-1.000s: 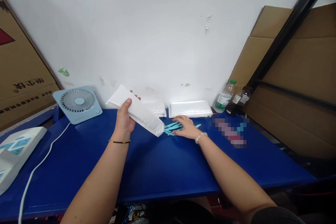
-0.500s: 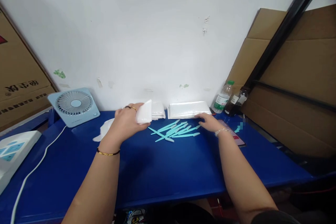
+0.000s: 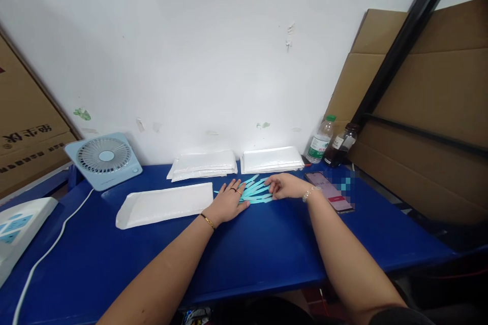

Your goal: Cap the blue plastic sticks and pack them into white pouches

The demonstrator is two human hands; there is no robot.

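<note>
Several slim turquoise eyebrow razors lie in a loose, fanned pile on the blue table. My left hand rests flat over their left ends, its fingers stretched out and holding nothing. At the right ends of the pile, my right hand is curled, with the fingertips closed on razors; how many is hidden. A white padded mailer lies flat to the left of my left hand. Behind the razors are two stacks of similar mailers, a left stack and a right stack.
The blue table meets a white wall. At left stand a light blue fan and a white device near a white cable. At right are a phone, a water bottle, a dark-liquid bottle and cardboard.
My left hand has let go of the white mailer, now flat on the table at left, and has moved right onto the razors. My right hand has moved left to their right ends.
</note>
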